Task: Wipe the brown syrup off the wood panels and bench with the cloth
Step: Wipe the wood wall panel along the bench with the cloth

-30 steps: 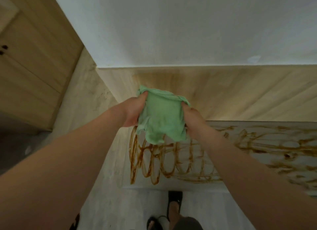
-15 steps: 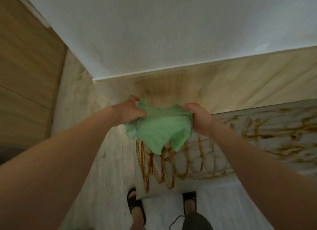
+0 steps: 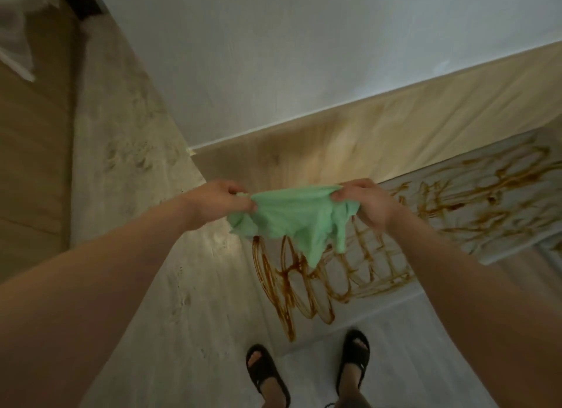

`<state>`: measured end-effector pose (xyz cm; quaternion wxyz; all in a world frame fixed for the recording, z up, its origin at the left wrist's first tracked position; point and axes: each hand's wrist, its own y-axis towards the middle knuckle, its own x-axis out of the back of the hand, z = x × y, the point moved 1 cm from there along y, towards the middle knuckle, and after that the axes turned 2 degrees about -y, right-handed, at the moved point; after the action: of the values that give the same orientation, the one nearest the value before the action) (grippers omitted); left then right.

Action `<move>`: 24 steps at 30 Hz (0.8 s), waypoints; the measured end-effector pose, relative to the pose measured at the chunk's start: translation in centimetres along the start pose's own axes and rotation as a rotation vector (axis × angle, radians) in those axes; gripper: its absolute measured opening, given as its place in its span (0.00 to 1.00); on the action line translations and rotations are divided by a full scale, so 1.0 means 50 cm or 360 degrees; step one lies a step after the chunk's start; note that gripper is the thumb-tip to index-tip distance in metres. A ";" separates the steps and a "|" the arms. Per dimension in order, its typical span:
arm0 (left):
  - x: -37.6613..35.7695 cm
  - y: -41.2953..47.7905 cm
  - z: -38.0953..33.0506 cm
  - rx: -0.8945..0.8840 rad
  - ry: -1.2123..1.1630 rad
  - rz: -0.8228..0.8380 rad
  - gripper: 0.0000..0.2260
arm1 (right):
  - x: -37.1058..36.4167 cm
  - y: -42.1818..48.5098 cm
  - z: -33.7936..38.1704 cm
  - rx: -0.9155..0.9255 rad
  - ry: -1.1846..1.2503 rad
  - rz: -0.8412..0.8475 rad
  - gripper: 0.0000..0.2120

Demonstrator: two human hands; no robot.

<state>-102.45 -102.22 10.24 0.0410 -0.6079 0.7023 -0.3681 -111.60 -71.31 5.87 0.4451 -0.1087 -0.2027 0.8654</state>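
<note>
A light green cloth (image 3: pixel 299 217) hangs stretched between my two hands above the bench. My left hand (image 3: pixel 217 202) pinches its left edge and my right hand (image 3: pixel 363 202) grips its right edge. Under the cloth, the pale bench top (image 3: pixel 501 234) carries loops and lines of brown syrup (image 3: pixel 292 289) from its left end far out to the right. A faint brown smear shows on the wood panel (image 3: pixel 304 161) behind the bench, just above my hands.
A white wall (image 3: pixel 273 58) rises above the wood panel. To the left stand a pale side panel (image 3: pixel 127 170) and a wooden cabinet (image 3: pixel 33 164). My feet in black sandals (image 3: pixel 264 374) stand on the pale floor in front of the bench.
My hands have drawn apart and spread the bunched cloth out sideways. The view has tilted down and turned, so my feet and more of the bench show.
</note>
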 end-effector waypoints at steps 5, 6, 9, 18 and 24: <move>-0.025 0.037 -0.015 0.0083 -0.0855 -0.0278 0.07 | -0.031 -0.039 0.013 0.0009 0.1089 -0.0075 0.19; -0.036 0.052 -0.017 0.0118 -0.0645 -0.0395 0.09 | -0.035 -0.043 0.017 0.0062 0.1173 -0.0084 0.20; -0.083 0.078 -0.036 0.0161 0.0019 -0.0511 0.15 | -0.063 -0.044 0.024 0.0076 0.1134 0.0041 0.26; -0.191 0.117 -0.122 -0.0276 0.0380 -0.0247 0.10 | -0.071 0.002 -0.045 -0.0143 0.1185 -0.0090 0.32; -0.190 0.116 -0.163 -0.0098 0.0376 -0.0264 0.14 | -0.122 0.039 -0.089 -0.0221 0.0780 -0.0281 0.17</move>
<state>-108.91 -90.06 9.16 -0.0913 -0.6173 0.6605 -0.4175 -107.83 -76.18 1.05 0.5460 -0.3271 -0.1563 0.7553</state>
